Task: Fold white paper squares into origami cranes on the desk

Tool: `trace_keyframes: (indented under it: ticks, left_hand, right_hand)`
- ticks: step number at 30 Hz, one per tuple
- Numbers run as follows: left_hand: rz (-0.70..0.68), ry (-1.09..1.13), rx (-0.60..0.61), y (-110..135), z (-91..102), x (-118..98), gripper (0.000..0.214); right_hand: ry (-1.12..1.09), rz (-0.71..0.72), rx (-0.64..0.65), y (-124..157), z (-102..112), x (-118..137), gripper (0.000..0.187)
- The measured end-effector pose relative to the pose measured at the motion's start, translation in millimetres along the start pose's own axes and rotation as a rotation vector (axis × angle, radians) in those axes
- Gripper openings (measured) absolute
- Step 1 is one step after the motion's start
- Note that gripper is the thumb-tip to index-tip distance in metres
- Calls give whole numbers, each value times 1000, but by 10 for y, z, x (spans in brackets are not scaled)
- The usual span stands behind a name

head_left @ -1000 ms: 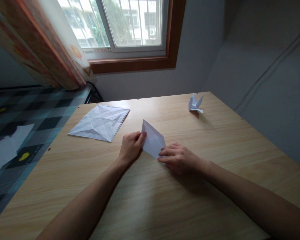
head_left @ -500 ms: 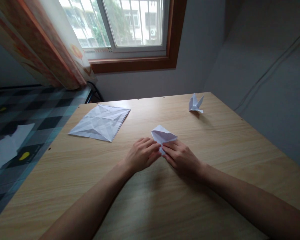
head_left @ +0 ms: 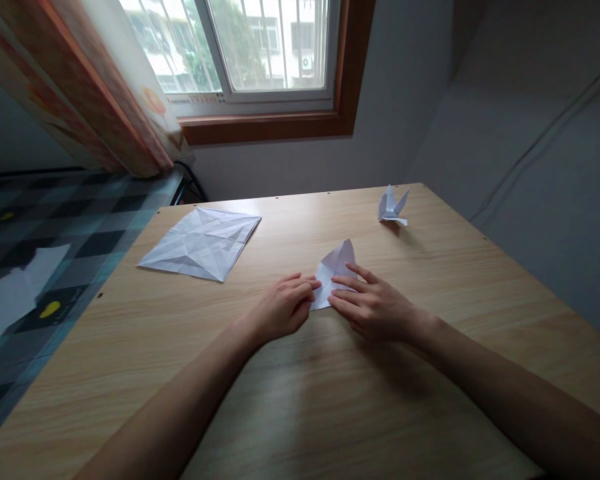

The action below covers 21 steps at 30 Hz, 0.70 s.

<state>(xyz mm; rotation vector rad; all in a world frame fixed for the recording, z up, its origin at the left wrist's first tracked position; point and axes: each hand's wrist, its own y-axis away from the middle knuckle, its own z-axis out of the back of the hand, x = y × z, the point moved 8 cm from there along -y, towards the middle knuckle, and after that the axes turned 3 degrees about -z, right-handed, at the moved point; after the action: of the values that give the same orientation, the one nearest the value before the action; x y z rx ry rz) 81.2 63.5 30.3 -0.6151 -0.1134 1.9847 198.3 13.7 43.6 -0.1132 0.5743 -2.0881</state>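
Note:
A small folded piece of white paper (head_left: 336, 263) lies on the wooden table between my hands, with one pointed flap rising at its far right. My left hand (head_left: 286, 305) grips its left edge, the fingers curled and the thumb tucked near the paper's corner. Across its right side rests my right hand (head_left: 373, 303), with spread fingers touching the paper's surface. The underside of the paper and part of its right edge are hidden by my fingers.
A creased stack of white paper sheets (head_left: 203, 243) lies at the table's back left. A folded paper crane (head_left: 393, 207) stands near the back right corner. Beyond the left edge of the table (head_left: 190, 393), more white paper (head_left: 25, 293) lies on a checked cloth (head_left: 97, 243).
The folded paper has turned, and its peak now points to the far right instead of the far left. My right hand's fingers have spread out over it.

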Motion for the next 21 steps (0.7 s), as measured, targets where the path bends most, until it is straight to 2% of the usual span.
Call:
trace_keyframes:
  ticks: [4, 9, 13, 16, 19, 21]
  left_hand:
    - [-37, 79, 30, 8, -4, -27, 30]
    - [-19, 76, 32, 11, -9, -24, 34]
    - [26, 71, -4, -6, 12, -4, 30]
    - [-16, 84, -23, -17, 8, -37, 26]
    - [-102, 54, -14, -14, -28, -95, 23]
    - [-122, 15, -17, -10, -41, -106, 22]
  right_hand:
    - [41, -8, 36, 13, 3, -34, 25]
    - [69, -90, 9, -34, 14, -99, 29]
    - [122, -158, 2, -69, -53, -143, 28]
    - [135, -179, -13, -64, -114, -144, 23]
    - [127, -283, -96, -20, -92, -195, 16]
    - [118, -423, -168, 36, -40, -285, 25]
